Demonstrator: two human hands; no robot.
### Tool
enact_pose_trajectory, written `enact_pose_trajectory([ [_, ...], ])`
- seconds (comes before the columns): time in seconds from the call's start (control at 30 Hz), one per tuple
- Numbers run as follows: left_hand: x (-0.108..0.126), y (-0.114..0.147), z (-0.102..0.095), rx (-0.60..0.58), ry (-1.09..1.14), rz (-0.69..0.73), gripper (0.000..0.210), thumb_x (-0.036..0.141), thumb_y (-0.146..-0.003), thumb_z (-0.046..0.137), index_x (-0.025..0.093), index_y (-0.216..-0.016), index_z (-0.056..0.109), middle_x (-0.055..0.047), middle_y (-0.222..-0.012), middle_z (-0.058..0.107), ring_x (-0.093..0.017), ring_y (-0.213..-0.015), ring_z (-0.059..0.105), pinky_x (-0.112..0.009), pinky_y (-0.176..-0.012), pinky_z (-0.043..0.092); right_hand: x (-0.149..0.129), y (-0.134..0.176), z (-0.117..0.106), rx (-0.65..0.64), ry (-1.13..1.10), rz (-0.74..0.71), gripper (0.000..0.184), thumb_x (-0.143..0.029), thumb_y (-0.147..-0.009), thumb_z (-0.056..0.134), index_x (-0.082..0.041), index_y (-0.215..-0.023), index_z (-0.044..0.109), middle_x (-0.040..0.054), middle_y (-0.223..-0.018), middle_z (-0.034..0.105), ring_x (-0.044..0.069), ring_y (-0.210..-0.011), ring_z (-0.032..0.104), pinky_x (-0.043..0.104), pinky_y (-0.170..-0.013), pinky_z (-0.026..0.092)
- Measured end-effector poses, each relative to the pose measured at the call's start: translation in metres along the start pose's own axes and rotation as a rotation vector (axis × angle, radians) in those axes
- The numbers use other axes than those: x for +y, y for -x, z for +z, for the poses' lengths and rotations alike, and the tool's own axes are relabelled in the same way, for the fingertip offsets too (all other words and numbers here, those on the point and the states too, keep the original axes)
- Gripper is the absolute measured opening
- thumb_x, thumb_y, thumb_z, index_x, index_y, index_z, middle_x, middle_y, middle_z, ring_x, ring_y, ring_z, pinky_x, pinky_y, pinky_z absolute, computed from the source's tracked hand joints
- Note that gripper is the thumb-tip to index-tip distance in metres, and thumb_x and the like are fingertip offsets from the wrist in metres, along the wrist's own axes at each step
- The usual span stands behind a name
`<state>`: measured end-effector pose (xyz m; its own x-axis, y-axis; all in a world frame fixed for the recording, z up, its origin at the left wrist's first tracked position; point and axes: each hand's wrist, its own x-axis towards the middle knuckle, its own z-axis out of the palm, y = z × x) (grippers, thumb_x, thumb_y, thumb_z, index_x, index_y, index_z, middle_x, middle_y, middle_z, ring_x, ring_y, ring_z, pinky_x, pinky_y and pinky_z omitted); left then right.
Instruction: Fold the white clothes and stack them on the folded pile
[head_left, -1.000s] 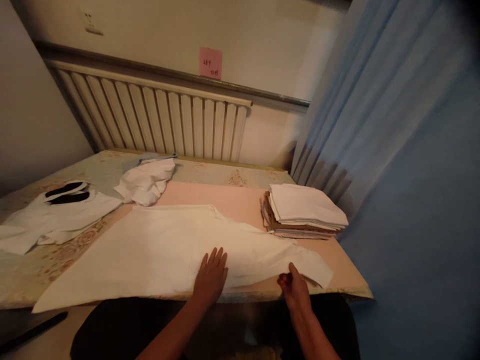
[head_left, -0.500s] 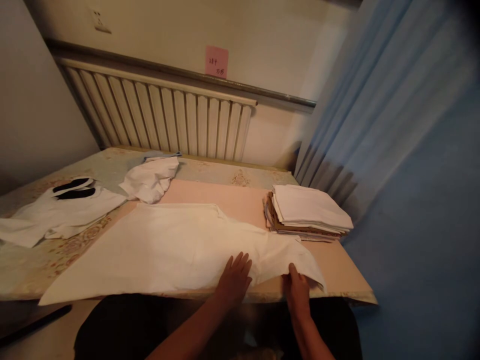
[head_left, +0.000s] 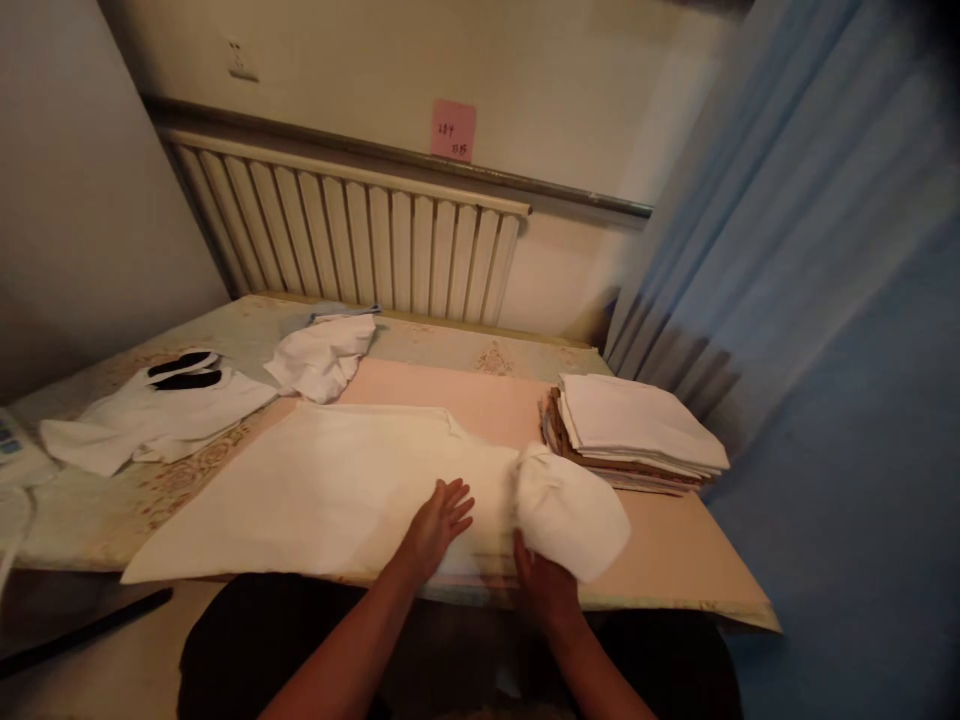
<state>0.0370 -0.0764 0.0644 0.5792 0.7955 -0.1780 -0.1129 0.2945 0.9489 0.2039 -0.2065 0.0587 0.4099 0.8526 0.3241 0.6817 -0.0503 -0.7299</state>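
A white garment lies spread over a pink board on the table, its wide end to the left and its lower edge along the table's front. My left hand is above the middle of it with the fingers stretched out and holding nothing. It cannot be told whether that hand touches the cloth. My right hand is closed on the narrow right end of the garment, which is lifted and turned over toward the left in a rounded, puffed fold. The fold partly hides the right fingers.
A stack of folded clothes stands at the board's right, beside a blue curtain. White garments lie crumpled at the back left, and another with black trim farther left. A radiator lines the wall.
My right hand has moved left, folding the garment's right end over. My left hand has lifted slightly and shifted left. The camera view has turned a little to the left.
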Motion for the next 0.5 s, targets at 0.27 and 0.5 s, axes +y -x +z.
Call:
enact_pose_trajectory([
  [0.27,0.023,0.028,-0.058,0.073,0.338,-0.128,0.084,0.077,-0.082,0.022,0.014,-0.131,0.050,-0.018,-0.129,0.059,-0.031,-0.115,0.059,-0.048,-0.093,0.048,-0.025,0.003,0.033,-0.390,0.364,-0.345,0.049,-0.025,-0.077,0.066,-0.021,-0.125,0.058,0.0113,-0.120,0.064,0.031,-0.118,0.053,0.054,-0.112,0.025],
  [0.5,0.044,0.039,-0.063,0.078,0.417,-0.251,0.081,0.078,-0.078,0.036,0.011,-0.119,0.059,-0.016,-0.106,0.071,-0.031,-0.101,0.066,-0.044,-0.089,0.051,-0.008,0.008,0.031,-0.407,0.396,-0.392,0.055,-0.022,-0.076,0.068,-0.022,-0.129,0.054,0.0114,-0.134,0.055,0.034,-0.136,0.034,0.055,-0.112,0.026],
])
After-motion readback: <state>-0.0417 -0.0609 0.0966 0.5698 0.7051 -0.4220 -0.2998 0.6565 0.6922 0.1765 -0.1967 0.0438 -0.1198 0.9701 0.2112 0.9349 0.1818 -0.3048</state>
